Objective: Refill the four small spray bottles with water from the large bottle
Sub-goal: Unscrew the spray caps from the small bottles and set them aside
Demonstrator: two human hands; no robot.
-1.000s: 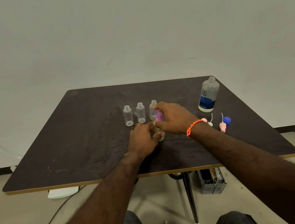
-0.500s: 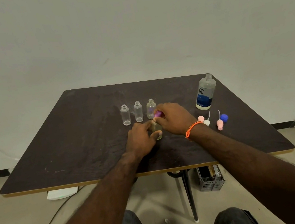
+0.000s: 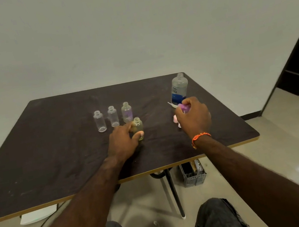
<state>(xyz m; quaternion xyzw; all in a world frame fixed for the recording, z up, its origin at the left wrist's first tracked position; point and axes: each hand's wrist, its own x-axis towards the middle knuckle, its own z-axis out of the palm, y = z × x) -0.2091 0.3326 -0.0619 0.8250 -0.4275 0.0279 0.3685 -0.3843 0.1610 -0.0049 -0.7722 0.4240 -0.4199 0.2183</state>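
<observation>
Left hand (image 3: 123, 141) is wrapped around the yellowish small bottle (image 3: 138, 127) — thumb in front, fingers curled behind, bottle upright on the dark table (image 3: 51, 150) with its neck uncapped. Right hand (image 3: 194, 116) is off to the right, pinching a purple spray cap (image 3: 185, 107) with its white tube (image 3: 171, 104) sticking out toward the left. Pink cap (image 3: 175, 118) pokes out just beside that hand. 3 more small bottles (image 3: 113, 116) stand in a row behind, all uncapped. Large bottle (image 3: 179, 89) sits near the far right corner — also open.
</observation>
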